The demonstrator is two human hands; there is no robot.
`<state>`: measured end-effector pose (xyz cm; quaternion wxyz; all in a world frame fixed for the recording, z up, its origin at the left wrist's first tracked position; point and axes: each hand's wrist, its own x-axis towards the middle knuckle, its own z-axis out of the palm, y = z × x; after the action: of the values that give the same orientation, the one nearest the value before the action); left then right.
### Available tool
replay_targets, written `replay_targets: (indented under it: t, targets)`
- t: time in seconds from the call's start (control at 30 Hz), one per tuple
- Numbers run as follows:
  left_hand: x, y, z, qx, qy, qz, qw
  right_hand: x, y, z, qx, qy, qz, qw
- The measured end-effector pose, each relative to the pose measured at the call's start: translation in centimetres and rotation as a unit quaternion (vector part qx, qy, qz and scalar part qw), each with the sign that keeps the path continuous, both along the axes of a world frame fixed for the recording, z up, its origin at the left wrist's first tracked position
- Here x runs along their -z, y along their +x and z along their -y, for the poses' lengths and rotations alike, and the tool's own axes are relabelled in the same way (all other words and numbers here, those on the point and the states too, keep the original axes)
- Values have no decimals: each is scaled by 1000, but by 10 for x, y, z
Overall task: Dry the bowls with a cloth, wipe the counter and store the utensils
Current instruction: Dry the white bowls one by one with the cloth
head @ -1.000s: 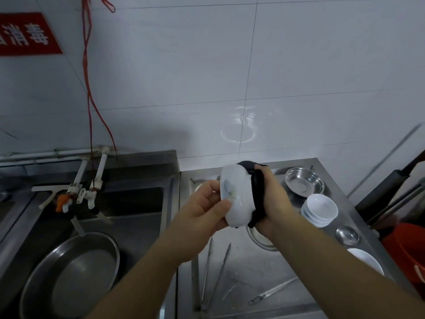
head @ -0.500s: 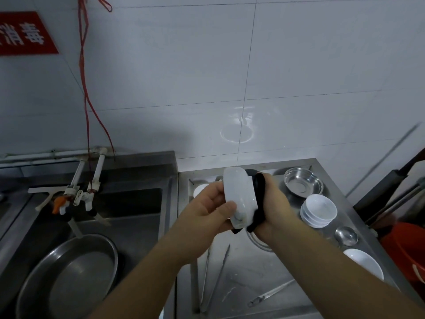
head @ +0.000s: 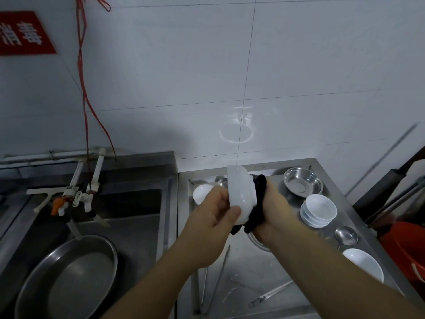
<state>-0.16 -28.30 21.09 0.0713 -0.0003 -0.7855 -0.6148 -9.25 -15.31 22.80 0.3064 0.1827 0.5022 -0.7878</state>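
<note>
Held on edge above the steel counter (head: 271, 268), a white bowl (head: 240, 194) is gripped by the left hand (head: 211, 217), whose thumb is laid across the lower rim while the fingers are curled behind. Bowl: plain glossy white, round-bodied, with a small foot ring on its outer side; its opening is turned away from the camera toward the left. A black cloth (head: 258, 203) is pressed against the bowl's foot side by the right hand (head: 273, 215), the fingers being wrapped round the bunched fabric, which hangs out below the bowl.

Remaining stock, all placed relative to the held bowl:
- one white bowl (head: 202, 192), just to its left on the counter, partly hidden by the left hand;
- one empty steel dish (head: 302, 184), to its right at the counter's back;
- one stack of white bowls (head: 318, 209), to its right and nearer;
- one small steel cup (head: 346, 236), further right and nearer still;
- one large white bowl (head: 363, 264), at the counter's right edge, partly hidden by the right forearm;
- steel tongs (head: 213, 282) and a second utensil (head: 271, 294), blurred, below it on the counter;
- one wide steel basin (head: 69, 272), well to its left in the sink.
</note>
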Motion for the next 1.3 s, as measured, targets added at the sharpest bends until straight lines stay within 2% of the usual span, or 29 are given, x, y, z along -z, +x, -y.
replay_targets:
  t: [0.1, 0.17, 0.37, 0.63, 0.9, 0.97, 1.07, 1.2, 1.3]
  targets:
    - [6, -2, -1, -41, -85, -3, 996, 0, 8, 4, 18, -11, -14, 1000]
    - [7, -4, 0, -56, -111, -4, 992, 3, 14, 4, 41, 7, -42, 998]
    - [12, -3, -2, -18, -165, 6, 986, 4, 19, 6, 91, 59, -149, 983]
    - [30, -8, -1, -4, -301, -16, 954, 19, 14, -5, 92, 108, -174, 974]
    - [37, -20, -5, 59, -398, -124, 907, 28, 14, -20, 72, 109, -169, 977]
    - [37, -22, -10, 48, -398, -149, 904, 34, 10, -25, 83, 108, -161, 978]
    - [42, -27, -13, 12, -345, -103, 933, 47, 3, -40, 109, 91, -132, 981]
    - [54, -30, -26, -46, -320, -113, 940, 60, 0, -58, 111, 75, -111, 985]
    - [56, -34, -38, -71, -208, -72, 973, 66, -3, -72, 113, 64, -106, 986]
